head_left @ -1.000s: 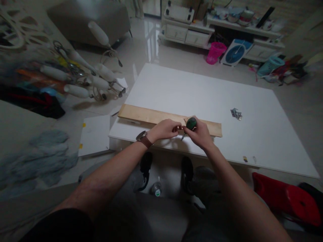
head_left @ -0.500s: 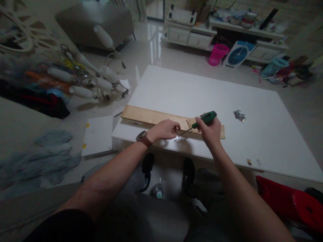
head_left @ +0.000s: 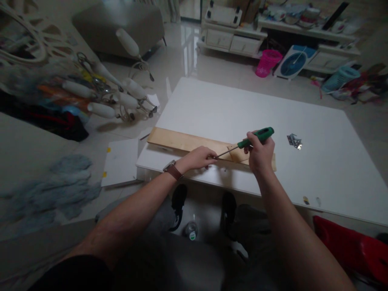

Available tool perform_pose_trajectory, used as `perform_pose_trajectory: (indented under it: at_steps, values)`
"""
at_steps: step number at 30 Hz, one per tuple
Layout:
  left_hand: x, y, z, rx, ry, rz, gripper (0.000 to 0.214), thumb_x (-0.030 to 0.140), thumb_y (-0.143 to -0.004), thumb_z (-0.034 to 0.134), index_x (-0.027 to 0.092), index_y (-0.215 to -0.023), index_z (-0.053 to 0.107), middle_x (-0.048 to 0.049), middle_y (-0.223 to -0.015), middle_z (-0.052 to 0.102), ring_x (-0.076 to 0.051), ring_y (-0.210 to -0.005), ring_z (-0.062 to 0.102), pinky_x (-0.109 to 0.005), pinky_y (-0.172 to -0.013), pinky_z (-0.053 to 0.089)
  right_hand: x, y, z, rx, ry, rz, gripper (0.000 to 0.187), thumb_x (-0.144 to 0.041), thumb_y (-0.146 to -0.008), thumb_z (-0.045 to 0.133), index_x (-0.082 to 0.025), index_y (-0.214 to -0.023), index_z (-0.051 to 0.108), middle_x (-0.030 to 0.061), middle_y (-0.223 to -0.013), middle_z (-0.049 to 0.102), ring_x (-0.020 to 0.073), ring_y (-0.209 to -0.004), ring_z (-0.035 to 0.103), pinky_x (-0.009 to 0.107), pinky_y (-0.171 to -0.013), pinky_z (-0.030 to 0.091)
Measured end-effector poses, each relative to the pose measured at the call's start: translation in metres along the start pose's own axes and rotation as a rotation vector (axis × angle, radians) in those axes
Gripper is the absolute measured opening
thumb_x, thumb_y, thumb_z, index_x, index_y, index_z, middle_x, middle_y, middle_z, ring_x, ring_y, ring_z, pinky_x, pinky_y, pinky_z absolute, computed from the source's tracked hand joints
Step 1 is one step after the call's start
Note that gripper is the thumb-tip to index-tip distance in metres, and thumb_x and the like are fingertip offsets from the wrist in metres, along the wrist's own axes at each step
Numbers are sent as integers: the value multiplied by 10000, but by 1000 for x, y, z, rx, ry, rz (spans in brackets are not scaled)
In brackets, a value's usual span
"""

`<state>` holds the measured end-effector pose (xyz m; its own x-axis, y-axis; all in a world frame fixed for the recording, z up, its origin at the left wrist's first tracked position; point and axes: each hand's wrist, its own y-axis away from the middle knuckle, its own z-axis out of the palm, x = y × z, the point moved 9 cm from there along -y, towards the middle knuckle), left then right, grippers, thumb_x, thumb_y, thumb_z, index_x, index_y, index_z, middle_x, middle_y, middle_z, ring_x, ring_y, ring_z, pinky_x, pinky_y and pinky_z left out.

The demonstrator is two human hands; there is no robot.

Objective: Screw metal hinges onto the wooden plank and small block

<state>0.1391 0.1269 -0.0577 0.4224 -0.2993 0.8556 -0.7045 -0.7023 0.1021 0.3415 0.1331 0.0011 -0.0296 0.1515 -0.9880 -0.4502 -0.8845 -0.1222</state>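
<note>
Wooden board: the narrow wooden board (head_left: 172, 140) lies lengthwise on the white counter (head_left: 257, 107) and serves as the reference for every position below.
Green-handled screwdriver: the green-handled screwdriver (head_left: 266, 133) is held above the right part of the board, its shaft sloping down leftward to the near long edge.
Right grip: the right hand (head_left: 261, 152) is clamped around the handle.
Left grip: the left hand (head_left: 198, 157) is at the board's near edge, fingertips meeting the shaft tip; whether they pinch a small part cannot be told.
Shaft angle: a straight line between handle and contact point should limit slipping; steady, light pressure is advisable.
Finger clearance: the left fingertips sit directly at the tip, so a slip could strike them; bracing slightly aside of the shaft's line appears safer.
Near edge: the counter's near edge runs just beyond the board's near side, so a dropped small part could roll off.
Far side: the counter surface extends well beyond the board's far side, giving the handle room to swing.
Right side: metal brackets (head_left: 294, 141) lie beyond the board's right end; wide elbow or handle sweeps should avoid them.
</note>
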Motion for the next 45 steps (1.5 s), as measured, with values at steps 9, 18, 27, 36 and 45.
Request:
perform_pose_trajectory:
  at_steps: [9, 18, 27, 36, 45]
  values:
    - [-10, 8, -9, 66, 36, -32, 190, 273, -978, 686, 184, -903, 836, -23, -678, 762, -154, -581, 699, -261, -669, 475, 0, -3, 8, -2, 22, -9, 344, -424, -704, 820, -230, -845, 574, -48, -642, 632, 98, -427, 527, 232, -366, 356]
    - [-9, 13, -11, 80, -32, -9, 196, 264, -973, 685, 175, -884, 835, -26, -629, 737, -146, -572, 646, -258, -625, 416, 2, 6, 18, -22, 30, -9, 341, -426, -697, 817, -223, -832, 578, -37, -648, 636, 96, -427, 519, 238, -375, 355]
    - [-8, 7, -14, 86, 47, -12, 212, 246, -949, 692, 177, -781, 800, -18, -626, 724, -141, -538, 642, -257, -599, 412, -2, 4, 22, -95, 80, -80, 331, -455, -756, 811, -248, -865, 577, -31, -720, 629, 110, -480, 546, 253, -392, 385]
    - [-15, 6, -5, 73, 208, -74, 173, 261, -942, 685, 168, -858, 804, -43, -768, 777, -130, -523, 674, -238, -548, 465, -8, 10, 40, -266, 74, -78, 449, -400, -697, 797, -278, -1048, 545, -8, -841, 715, 122, -545, 540, 269, -442, 417]
    - [-18, 45, -60, 719, 446, -163, 190, 216, -765, 740, 193, -948, 692, -5, -908, 712, -57, -511, 513, -198, -479, 391, -9, 5, 21, -73, 48, -115, 428, -374, -727, 743, -273, -1087, 535, -8, -853, 656, 126, -560, 543, 271, -438, 377]
